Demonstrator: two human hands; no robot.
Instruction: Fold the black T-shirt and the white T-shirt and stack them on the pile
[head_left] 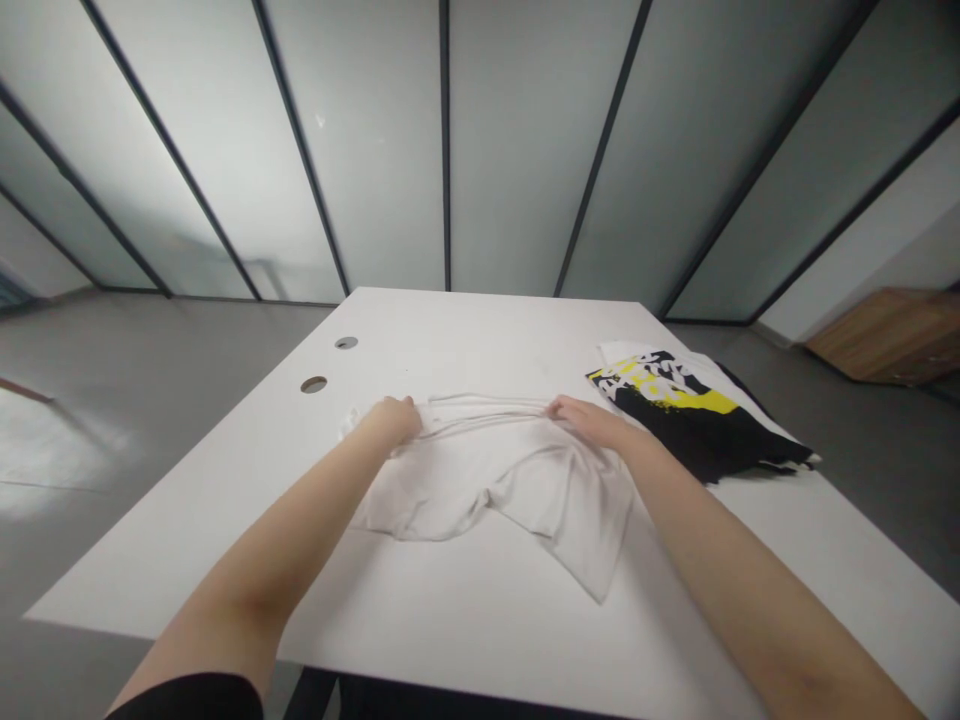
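Note:
A crumpled white garment lies in the middle of the white table. My left hand is closed on the garment's far left edge. My right hand grips the far right part of the same edge, fingers curled into the cloth. The fabric between the two hands is pulled into a taut ridge. A loose flap of the garment hangs toward the near side, ending in a point.
A folded black garment with yellow and white print lies at the table's right side. Two round cable holes sit near the left edge. Frosted glass wall panels stand behind; a wooden cabinet is at far right.

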